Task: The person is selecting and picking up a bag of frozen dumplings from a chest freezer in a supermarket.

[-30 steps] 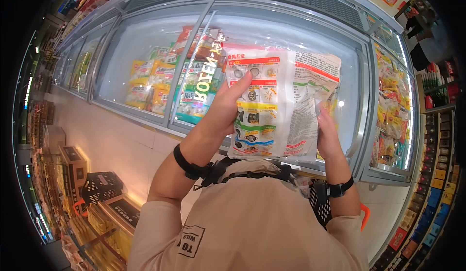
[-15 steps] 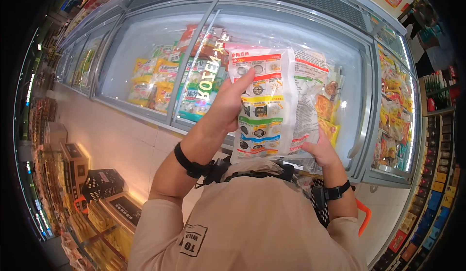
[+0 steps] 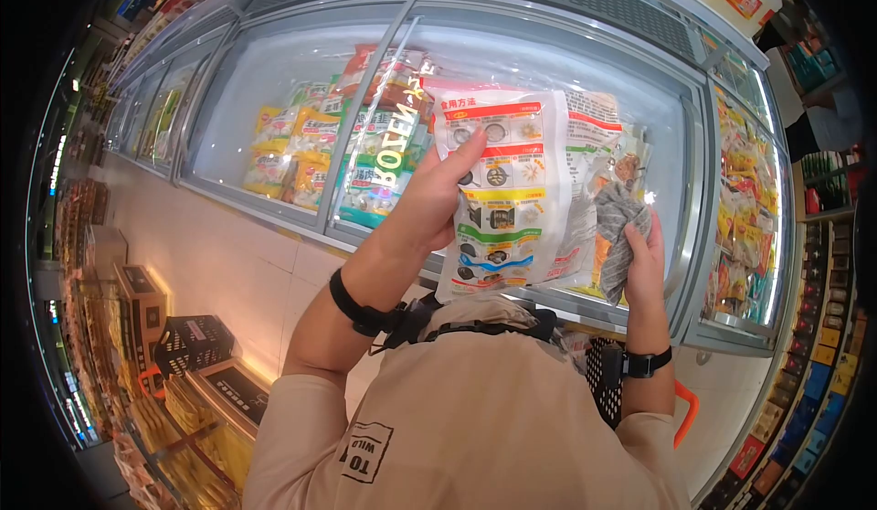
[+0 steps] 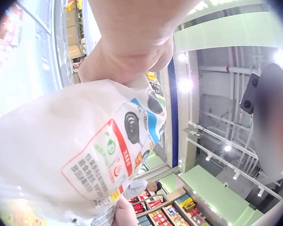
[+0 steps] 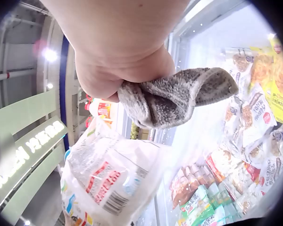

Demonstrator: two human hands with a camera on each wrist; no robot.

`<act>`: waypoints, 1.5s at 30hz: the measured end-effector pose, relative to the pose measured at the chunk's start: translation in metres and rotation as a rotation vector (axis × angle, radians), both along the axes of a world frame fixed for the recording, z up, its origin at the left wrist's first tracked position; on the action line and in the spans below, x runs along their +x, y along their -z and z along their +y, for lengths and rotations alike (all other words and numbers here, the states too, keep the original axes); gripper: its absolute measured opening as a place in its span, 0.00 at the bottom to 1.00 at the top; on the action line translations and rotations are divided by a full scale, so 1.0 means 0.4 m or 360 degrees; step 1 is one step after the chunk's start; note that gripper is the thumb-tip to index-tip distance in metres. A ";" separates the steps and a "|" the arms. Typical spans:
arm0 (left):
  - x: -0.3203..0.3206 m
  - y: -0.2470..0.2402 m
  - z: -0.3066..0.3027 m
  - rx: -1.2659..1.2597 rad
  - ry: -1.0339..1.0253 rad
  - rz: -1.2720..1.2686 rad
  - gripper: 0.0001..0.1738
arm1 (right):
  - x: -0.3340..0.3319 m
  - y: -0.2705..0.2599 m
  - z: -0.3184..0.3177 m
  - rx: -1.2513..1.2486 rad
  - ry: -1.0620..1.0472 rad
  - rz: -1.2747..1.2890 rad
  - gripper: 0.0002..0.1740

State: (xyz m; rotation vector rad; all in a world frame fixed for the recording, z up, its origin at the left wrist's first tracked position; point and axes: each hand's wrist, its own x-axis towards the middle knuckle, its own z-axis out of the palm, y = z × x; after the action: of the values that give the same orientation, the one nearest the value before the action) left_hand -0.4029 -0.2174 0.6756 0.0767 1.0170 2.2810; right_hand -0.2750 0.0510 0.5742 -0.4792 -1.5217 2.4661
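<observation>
A white plastic food bag (image 3: pixel 512 213), printed with cooking pictures and coloured bands, is upright in front of my body. My left hand (image 3: pixel 443 190) grips its left edge, thumb lying across the printed front. In the left wrist view the bag (image 4: pixel 52 136) bulges below the wrist. My right hand (image 3: pixel 647 268) pinches a crumpled grey cloth (image 3: pixel 621 240) beside the bag's right side. The right wrist view shows the cloth (image 5: pixel 179 96) folded and sticking out from the fingers, with the bag (image 5: pixel 118 169) lower left of it.
Below the bag lies a chest freezer with a metal frame (image 3: pixel 409 30) and glass lids. Bagged frozen foods (image 3: pixel 297 149) lie inside it at left, and more packs (image 3: pixel 735 217) fill the section at right. A black basket (image 3: pixel 192 345) stands on the floor at left.
My right hand has let go of the bag's right edge and now holds the grey cloth. The left hand keeps its grip, and the bag has shifted slightly right.
</observation>
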 end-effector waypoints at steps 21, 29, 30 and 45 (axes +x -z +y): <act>-0.016 0.016 0.035 -0.0011 0.0111 -0.0142 0.24 | -0.017 -0.196 -0.243 0.2582 -0.0384 0.1494 0.05; -0.052 -0.013 0.000 0.0173 0.0154 -0.0140 0.29 | 0.021 -0.094 -0.221 0.2540 -0.0345 0.1611 0.08; -0.048 -0.015 0.000 0.0154 0.0144 -0.0134 0.29 | 0.016 -0.093 -0.209 0.2535 -0.0255 0.1597 0.09; -0.009 0.000 -0.008 0.0090 0.0160 -0.0044 0.27 | -0.054 -0.129 -0.145 0.2016 0.0148 0.0752 0.36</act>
State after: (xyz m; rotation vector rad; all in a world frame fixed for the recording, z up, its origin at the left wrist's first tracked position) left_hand -0.4063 -0.2205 0.6758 0.1172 0.9141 2.2134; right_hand -0.2966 -0.0072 0.6257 0.2461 -2.2610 0.9970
